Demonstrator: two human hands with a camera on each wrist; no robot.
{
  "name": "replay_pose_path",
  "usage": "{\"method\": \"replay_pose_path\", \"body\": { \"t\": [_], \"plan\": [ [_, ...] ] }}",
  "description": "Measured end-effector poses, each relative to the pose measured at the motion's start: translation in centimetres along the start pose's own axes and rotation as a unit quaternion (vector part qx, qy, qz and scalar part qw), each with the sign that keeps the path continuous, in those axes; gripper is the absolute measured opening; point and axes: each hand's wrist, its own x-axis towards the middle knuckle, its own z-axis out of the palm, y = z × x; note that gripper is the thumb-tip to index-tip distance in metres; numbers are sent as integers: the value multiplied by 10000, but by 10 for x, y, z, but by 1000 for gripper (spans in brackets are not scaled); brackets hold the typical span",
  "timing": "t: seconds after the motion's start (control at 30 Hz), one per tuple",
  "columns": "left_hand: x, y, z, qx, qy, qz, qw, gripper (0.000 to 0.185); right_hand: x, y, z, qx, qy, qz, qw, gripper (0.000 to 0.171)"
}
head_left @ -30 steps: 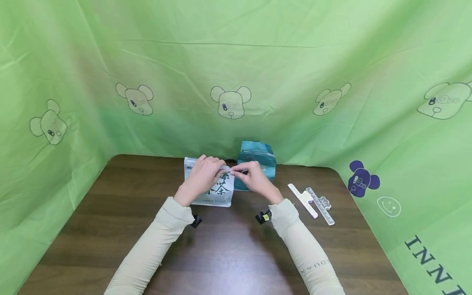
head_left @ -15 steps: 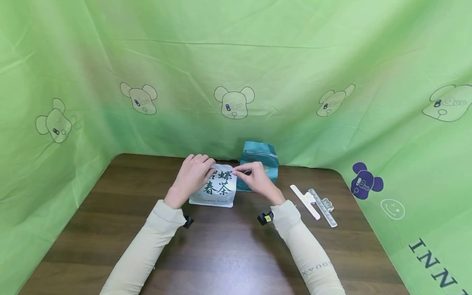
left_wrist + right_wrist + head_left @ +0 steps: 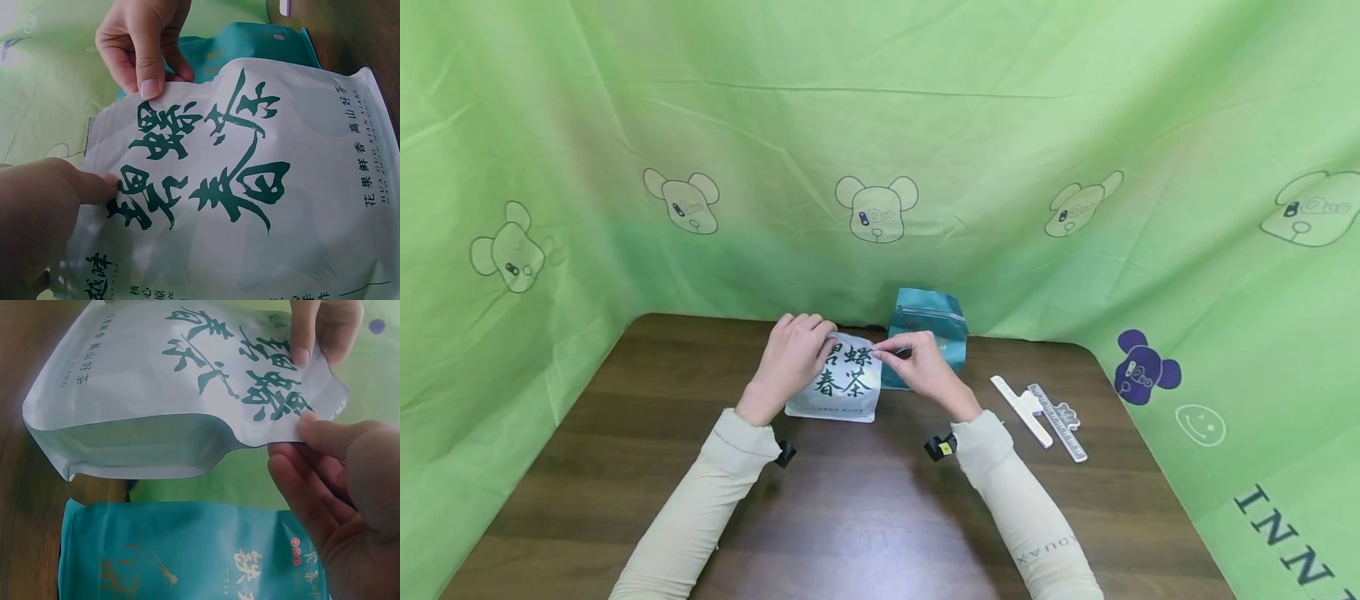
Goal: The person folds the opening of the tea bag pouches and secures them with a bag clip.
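We find the white pouch standing on the table just before the teal pouch, its top edge pinched by left hand and right hand.

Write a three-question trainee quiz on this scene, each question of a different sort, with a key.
1. True or false: the left hand and right hand both pinch the top edge of the white tea bag.
2. What stands right behind the white bag? A) teal bag B) glass jar C) red box
3. Fill in: two white sealing clips lie on the table to the person's ____.

Key:
1. True
2. A, the teal bag
3. right
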Motion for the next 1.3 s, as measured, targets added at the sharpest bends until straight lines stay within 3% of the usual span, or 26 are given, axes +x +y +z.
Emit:
{"method": "replay_pose_path", "body": {
  "t": [0.4, 0.57, 0.73, 0.87, 1.03, 1.3],
  "plan": [
    [-1, -1, 4, -219, 51, -66, 9997, 9, -9, -8, 6, -843, 188, -838, 9927, 14],
    [-1, -2, 6, -333, 154, -12, 9993, 9, -13, -15, 10, -1509, 309, -1232, 9804, 16],
    [0, -1, 6, -441, 189, -116, 9988, 24, -17, -19, 15, -2174, 448, -1589, 9620, 16],
    [1, 2, 6, -374, 63, -342, 9987, 38, -19, -22, 19, -2488, 501, -1741, 9515, 15],
    [2, 5, 4, -229, -192, -561, 9980, 37, -21, -23, 24, -2736, 492, -1772, 9441, 14],
    [3, 6, 0, -62, -536, -366, 9979, 26, -21, -21, 28, -2964, 455, -1920, 9344, 15]
  ]
}}
